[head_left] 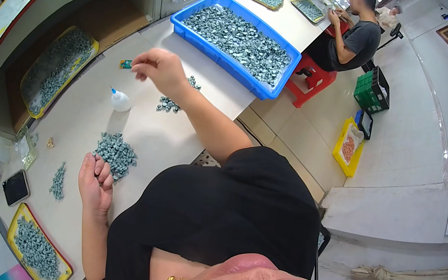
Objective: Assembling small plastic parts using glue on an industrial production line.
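My left hand (96, 184) is closed, fingers curled and thumb against the forefinger, beside a pile of small grey-green pieces (120, 154). Whatever it pinches is too small to make out. Farther right, my right hand (160, 70) hovers above the table with its fingers drawn together; I cannot make out anything between them. Close to those fingertips lies a small green-and-yellow packet (126, 64). A white squeeze bottle (120, 101) with a blue nozzle stands between the hands. Dark shiny bead-like pieces (168, 105) lie under my right forearm, partly covered by it.
A blue bin (220, 51) full of shiny dark pieces stands at the right. Yellow-rimmed trays (95, 49) (66, 273) hold grey-green pieces. A phone (16, 188) and a small strip of pieces (58, 181) lie left. A co-worker (359, 41) sits on a red stool (318, 84).
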### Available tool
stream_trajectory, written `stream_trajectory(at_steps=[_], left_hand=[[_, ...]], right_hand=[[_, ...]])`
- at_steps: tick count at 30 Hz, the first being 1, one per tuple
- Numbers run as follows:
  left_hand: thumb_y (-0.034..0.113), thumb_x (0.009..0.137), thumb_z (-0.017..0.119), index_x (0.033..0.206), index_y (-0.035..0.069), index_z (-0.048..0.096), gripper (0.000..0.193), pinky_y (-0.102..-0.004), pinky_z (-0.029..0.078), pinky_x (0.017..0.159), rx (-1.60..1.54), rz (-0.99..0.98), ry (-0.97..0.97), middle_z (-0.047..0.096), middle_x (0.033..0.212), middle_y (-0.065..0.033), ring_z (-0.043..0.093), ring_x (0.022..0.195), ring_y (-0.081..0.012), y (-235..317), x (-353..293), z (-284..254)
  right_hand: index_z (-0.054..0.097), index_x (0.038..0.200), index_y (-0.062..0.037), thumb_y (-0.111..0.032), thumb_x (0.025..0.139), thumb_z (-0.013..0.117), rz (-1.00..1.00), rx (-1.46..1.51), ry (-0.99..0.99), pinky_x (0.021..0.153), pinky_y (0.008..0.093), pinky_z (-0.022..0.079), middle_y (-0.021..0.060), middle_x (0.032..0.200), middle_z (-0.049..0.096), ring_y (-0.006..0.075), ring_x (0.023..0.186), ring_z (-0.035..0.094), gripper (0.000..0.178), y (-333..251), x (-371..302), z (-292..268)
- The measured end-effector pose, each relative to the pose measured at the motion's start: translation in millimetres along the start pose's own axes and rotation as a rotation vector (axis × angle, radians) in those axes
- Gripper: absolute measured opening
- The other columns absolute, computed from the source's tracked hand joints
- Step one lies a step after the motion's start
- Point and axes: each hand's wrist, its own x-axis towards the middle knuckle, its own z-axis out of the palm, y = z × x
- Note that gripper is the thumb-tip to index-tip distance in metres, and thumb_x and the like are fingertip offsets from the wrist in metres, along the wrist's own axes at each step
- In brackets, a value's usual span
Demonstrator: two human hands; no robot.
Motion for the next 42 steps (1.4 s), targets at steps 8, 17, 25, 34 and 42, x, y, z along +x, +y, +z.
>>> stream_trajectory(at_steps=[8,17,25,34,42], left_hand=[[0.023,0.1,0.043,0.09,0.008,0.047,0.019,-0.0177,0.02,0.038,0.017,-0.041,-0.021,0.034,0.067,0.004,0.027,0.051,-0.0037,-2.4,0.1,2.2],[0.021,0.101,0.04,0.092,0.008,0.046,0.017,-0.0175,0.019,0.036,-0.203,-0.117,-0.139,0.033,0.066,0.0049,0.026,0.05,-0.0032,2.5,-0.7,2.3],[0.02,0.101,0.038,0.093,0.007,0.046,0.017,-0.0179,0.019,0.036,-0.272,-0.12,-0.124,0.033,0.066,0.0043,0.025,0.049,-0.0035,0.0,-3.1,-2.7],[0.022,0.1,0.041,0.091,0.01,0.046,0.016,-0.0185,0.02,0.041,-0.083,-0.097,-0.056,0.031,0.065,0.0065,0.028,0.052,-0.0035,1.5,-4.1,3.3],[0.024,0.099,0.044,0.091,0.009,0.046,0.017,-0.0182,0.021,0.043,-0.112,-0.046,-0.091,0.036,0.068,0.005,0.029,0.054,-0.0032,1.0,-4.6,1.8]], right_hand=[[0.065,0.088,-0.0012,-0.003,0.083,0.064,-0.382,-0.195,-0.239,0.059,0.026,0.049,0.0065,0.072,0.064,0.0144,0.066,0.062,0.005,-10.1,-35.1,48.7],[0.068,0.102,-0.0011,0.007,0.079,0.06,-0.429,-0.076,-0.441,0.064,0.0277,0.053,0.0084,0.079,0.065,0.0176,0.069,0.064,0.026,4.6,-55.3,76.6],[0.069,0.092,-0.0029,-0.003,0.075,0.07,-0.521,-0.098,-0.421,0.064,0.0312,0.053,0.0089,0.079,0.066,0.0246,0.072,0.065,0.017,5.4,-65.7,86.4],[0.07,0.094,-0.007,-0.003,0.071,0.074,-0.604,-0.273,-0.319,0.062,0.029,0.053,0.0081,0.085,0.068,0.021,0.069,0.065,0.024,5.8,-62.4,86.7],[0.068,0.098,-0.0025,0.001,0.071,0.073,-0.728,-0.325,-0.311,0.061,0.0296,0.054,0.0111,0.087,0.067,0.0238,0.072,0.065,0.027,9.9,-66.6,95.5]])
